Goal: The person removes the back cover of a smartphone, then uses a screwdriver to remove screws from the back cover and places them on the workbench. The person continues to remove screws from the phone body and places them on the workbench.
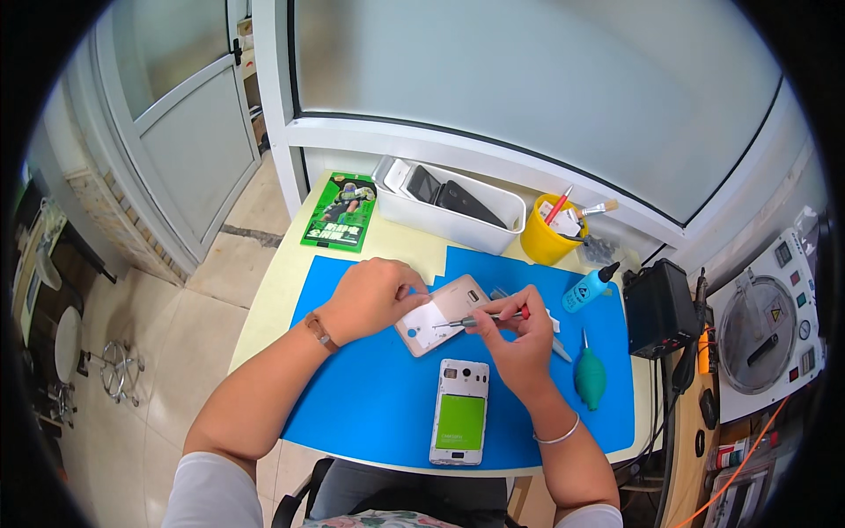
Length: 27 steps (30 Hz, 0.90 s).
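A gold phone back cover (455, 302) lies tilted on the blue mat, with a white patch (422, 327) over its lower part. My left hand (374, 297) has its fingers curled and its thumb at the cover's upper left edge. A slim screwdriver (458, 324) with a red end is pinched in my right hand (521, 343). Its tip points at the white patch; I cannot tell whether it touches. Nearer to me is a white phone (474, 387) without its back, a green battery (460, 421) showing inside it.
Right of the hands are a green air blower (590, 380) and a blue bottle (585, 290). At the back stand a white bin (422, 214) of phones and a yellow tool pot (541, 242). A green packet (339, 213) lies far left; a black box (658, 308) borders the right edge.
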{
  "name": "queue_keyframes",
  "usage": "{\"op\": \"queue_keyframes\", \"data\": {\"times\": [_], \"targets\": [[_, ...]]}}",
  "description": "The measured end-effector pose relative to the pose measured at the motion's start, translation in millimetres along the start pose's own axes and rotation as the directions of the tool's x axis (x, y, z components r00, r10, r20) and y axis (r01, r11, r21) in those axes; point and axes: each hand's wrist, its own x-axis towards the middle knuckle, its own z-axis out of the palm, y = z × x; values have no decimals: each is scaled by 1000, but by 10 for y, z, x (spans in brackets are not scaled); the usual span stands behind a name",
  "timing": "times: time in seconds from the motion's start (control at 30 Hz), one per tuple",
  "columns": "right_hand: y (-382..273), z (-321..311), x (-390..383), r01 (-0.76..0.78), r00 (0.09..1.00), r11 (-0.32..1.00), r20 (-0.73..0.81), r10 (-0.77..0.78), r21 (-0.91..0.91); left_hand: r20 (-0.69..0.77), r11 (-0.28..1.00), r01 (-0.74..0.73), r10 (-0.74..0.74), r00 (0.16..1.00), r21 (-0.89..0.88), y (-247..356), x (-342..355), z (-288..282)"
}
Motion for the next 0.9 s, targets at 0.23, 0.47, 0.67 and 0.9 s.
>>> {"op": "queue_keyframes", "data": {"times": [0.23,0.47,0.67,0.9], "targets": [[26,-54,53,-6,994,964,-102,34,266,139,881,-14,90,986,-473,-77,12,57],[16,-64,53,-6,993,960,-115,40,280,134,771,0,110,985,-636,-109,11,100],[29,-32,37,8,991,957,-130,31,288,110,749,-5,104,988,-662,-62,1,163],[34,-48,28,4,989,957,-142,38,291,181,732,101,31,983,-674,8,-1,142]]}}
